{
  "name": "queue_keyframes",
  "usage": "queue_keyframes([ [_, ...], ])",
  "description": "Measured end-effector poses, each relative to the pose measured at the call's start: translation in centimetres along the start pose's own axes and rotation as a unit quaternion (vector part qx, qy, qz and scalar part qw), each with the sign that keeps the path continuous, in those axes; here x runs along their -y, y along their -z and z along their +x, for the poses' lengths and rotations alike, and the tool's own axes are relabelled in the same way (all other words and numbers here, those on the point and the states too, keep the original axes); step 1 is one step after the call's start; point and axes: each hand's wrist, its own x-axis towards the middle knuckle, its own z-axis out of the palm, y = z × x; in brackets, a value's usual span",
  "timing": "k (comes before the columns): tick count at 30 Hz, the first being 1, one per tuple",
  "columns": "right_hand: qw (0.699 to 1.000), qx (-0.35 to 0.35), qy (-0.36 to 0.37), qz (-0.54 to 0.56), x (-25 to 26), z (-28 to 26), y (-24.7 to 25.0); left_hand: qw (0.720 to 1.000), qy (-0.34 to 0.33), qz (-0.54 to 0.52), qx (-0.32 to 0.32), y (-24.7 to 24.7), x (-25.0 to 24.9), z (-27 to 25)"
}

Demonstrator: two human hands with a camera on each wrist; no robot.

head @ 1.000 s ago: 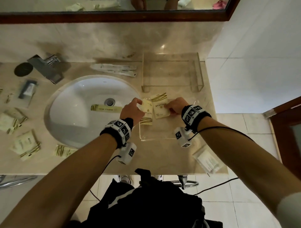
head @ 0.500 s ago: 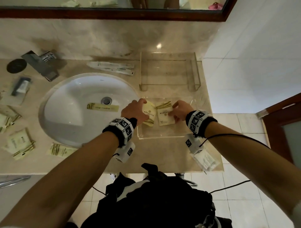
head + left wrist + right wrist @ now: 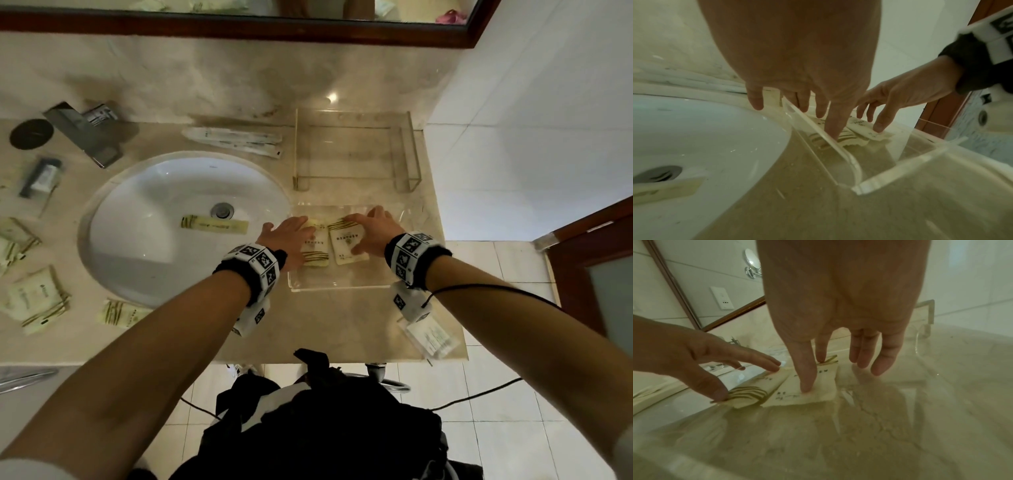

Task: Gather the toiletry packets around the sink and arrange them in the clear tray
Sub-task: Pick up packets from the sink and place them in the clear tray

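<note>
While two packets [image 3: 347, 241] lie in the tray [image 3: 339, 285], the left hand [image 3: 287, 236] and right hand [image 3: 371, 230] press them under flat, straight fingers.

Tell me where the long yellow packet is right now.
In the head view the long yellow packet lies inside the white sink basin, just beside the drain, left of the left hand.
</note>
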Motion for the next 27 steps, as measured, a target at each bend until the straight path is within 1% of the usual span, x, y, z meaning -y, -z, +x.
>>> queue_keyframes([
  [5,0.999,-0.03,-0.002,-0.03,0.0,0.4,-0.5,0.999,0.009,0.046,-0.008,0.7,0.7,0.6],
  [11,0.998,-0.041,-0.014,-0.044,0.5,0.7,-1.0,0.994,0.02,0.109,-0.026,0.0,1.2,1.5],
  [21,0.998,-0.05,-0.023,-0.041,1.2,0.6,-1.4,0.993,0.021,0.098,-0.062,0.1,1.0,1.8],
  [24,0.998,-0.051,-0.033,-0.019,1.5,0.5,-1.2,0.995,0.015,0.069,-0.076,0.4,1.1,1.7],
  [27,0.997,-0.051,-0.053,0.03,1.7,0.3,-0.6,0.993,0.012,0.022,-0.112,0.9,1.5,1.5],
])
